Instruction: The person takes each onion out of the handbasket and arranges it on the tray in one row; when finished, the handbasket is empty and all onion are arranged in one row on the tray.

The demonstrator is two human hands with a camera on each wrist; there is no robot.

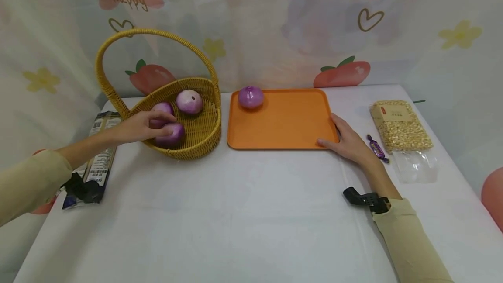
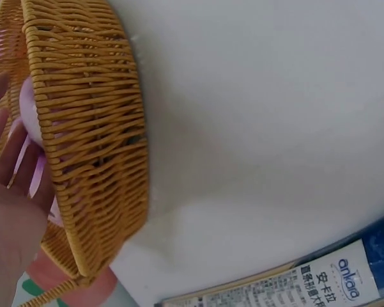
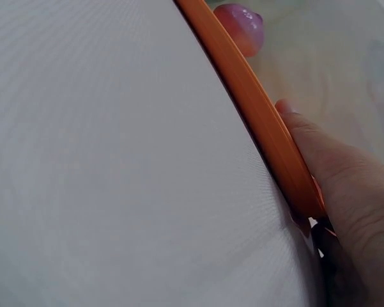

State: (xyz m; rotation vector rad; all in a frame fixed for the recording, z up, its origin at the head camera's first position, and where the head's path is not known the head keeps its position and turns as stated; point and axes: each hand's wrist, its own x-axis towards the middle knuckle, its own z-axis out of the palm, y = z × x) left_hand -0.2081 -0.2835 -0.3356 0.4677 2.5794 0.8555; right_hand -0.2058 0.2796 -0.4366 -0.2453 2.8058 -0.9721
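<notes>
My left hand [image 1: 147, 126] reaches over the left rim of a yellow wicker basket [image 1: 210, 141], its fingers and thumb spread over two purple onions. The thumb lies over the front onion [image 1: 173, 138]; the fingers pass across the one behind it [image 1: 163, 107]. A paler onion [image 1: 189, 101] sits farther back in the basket. In the left wrist view the basket's side [image 2: 96, 121] partly hides these onions. My right hand [image 1: 349, 141] holds the orange tray [image 1: 288, 121] at its right end, thumb over the near-right corner. Another purple onion [image 1: 250, 97] sits at the tray's back left.
Right of the tray lie a small purple-wrapped candy [image 1: 377, 147] and a clear bag of pale yellow grains [image 1: 402, 125]. A long printed packet [image 1: 98, 165] lies left of the basket, under my left forearm. A patterned cloth [image 1: 267, 34] hangs behind the white table [image 1: 235, 213].
</notes>
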